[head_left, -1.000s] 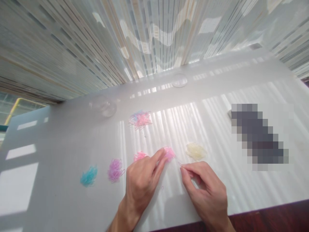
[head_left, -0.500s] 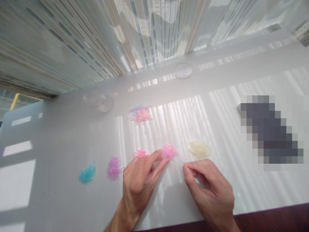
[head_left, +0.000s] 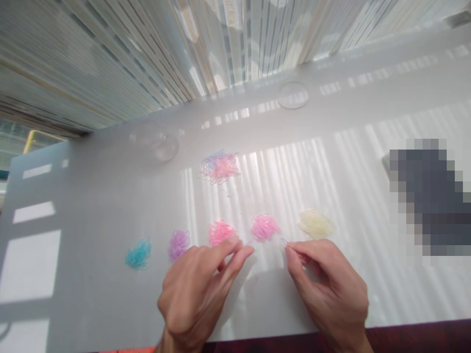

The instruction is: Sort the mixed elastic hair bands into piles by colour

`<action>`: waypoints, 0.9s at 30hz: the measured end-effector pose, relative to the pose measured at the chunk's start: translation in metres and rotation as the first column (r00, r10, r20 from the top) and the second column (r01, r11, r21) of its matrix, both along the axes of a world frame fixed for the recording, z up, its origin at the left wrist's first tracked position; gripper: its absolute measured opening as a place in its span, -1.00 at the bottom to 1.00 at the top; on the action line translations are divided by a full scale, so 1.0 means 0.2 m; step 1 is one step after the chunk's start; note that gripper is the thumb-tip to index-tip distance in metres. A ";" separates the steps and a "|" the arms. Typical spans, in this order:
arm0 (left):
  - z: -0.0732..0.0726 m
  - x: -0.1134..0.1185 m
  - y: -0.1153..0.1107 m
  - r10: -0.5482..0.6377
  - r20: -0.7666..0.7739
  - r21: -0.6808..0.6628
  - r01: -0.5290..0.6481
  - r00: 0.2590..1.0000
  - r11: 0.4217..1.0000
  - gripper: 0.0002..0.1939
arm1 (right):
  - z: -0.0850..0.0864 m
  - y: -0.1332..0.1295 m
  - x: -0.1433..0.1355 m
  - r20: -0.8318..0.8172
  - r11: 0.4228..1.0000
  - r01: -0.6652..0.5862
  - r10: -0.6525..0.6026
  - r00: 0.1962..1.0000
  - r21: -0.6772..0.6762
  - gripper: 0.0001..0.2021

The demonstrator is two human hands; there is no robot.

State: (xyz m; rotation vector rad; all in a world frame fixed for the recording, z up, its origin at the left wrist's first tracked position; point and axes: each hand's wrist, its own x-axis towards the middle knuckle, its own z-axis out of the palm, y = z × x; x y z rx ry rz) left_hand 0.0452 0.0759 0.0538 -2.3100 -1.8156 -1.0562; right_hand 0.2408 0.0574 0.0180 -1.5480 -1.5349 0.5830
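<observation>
My right hand (head_left: 327,284) pinches a thin, small rubber band (head_left: 283,241) between thumb and forefinger, just below the light pink pile of bands (head_left: 265,227). The thumb and forefinger of my left hand (head_left: 202,289) are drawn close together beside that pile; a faint strand shows near their tips, too small to make out. Just beyond my left fingers lies a brighter pink pile (head_left: 221,232). A purple pile (head_left: 179,244), partly behind that hand, and a teal pile (head_left: 138,254) lie further left. To the right is a pale yellow pile (head_left: 315,223).
A mixed pile of bands (head_left: 220,166) lies further back on the white table (head_left: 91,206). Clear round dishes or lids (head_left: 165,148) stand at the back left, another clear disc (head_left: 293,94) near the blinds (head_left: 147,54). A blurred-out dark object (head_left: 430,201) is at right.
My left fingers have drawn away from the light pink pile, back and to the left. My right hand keeps its pinch on the band. The whole view has shifted slightly.
</observation>
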 end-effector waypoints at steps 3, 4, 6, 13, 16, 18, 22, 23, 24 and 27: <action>0.03 -0.16 -0.10 0.144 0.007 -0.019 -0.144 0.990 0.989 -0.83 | 0.00 0.00 0.00 0.042 1.000 0.000 0.000 0.999 0.003 -0.90; 0.03 -0.22 -0.13 0.191 -0.007 -0.049 -0.191 0.982 0.980 -0.81 | 0.00 0.00 0.00 0.064 1.000 -0.001 0.001 0.998 0.001 -0.92; 0.01 -0.34 -0.21 0.284 -0.054 -0.071 -0.287 0.957 0.955 -0.81 | 0.00 -0.01 0.01 0.105 1.000 0.013 -0.010 0.994 -0.025 -0.94; -0.08 -0.53 -0.30 0.396 -0.041 -0.084 -0.399 0.917 0.913 -0.82 | -0.01 -0.02 -0.01 0.152 0.984 0.144 -0.127 0.980 -0.108 -0.83; -0.10 -0.52 -0.28 0.376 0.033 -0.048 -0.375 0.926 0.926 -0.80 | -0.01 -0.02 -0.02 0.188 0.976 0.172 -0.145 0.971 -0.134 -0.79; -0.11 -0.52 -0.27 0.370 0.061 -0.031 -0.368 0.927 0.929 -0.80 | -0.01 -0.02 -0.03 0.203 0.973 0.187 -0.158 0.966 -0.134 -0.77; -0.15 -0.52 -0.25 0.308 0.065 -0.027 -0.307 0.949 0.951 -0.85 | 0.00 -0.01 -0.03 0.218 0.975 0.198 -0.173 0.960 -0.097 -0.79; -0.16 -0.53 -0.25 0.287 0.062 -0.028 -0.285 0.956 0.958 -0.85 | 0.00 -0.01 -0.03 0.223 0.976 0.197 -0.173 0.959 -0.090 -0.79; -0.17 -0.53 -0.25 0.269 0.059 -0.030 -0.268 0.961 0.963 -0.86 | -0.01 -0.01 -0.02 0.229 0.977 0.193 -0.170 0.959 -0.085 -0.80; -0.17 -0.54 -0.27 0.247 0.084 -0.040 -0.244 0.965 0.969 -0.84 | -0.03 -0.02 -0.01 0.232 0.985 0.162 -0.147 0.962 -0.050 -0.83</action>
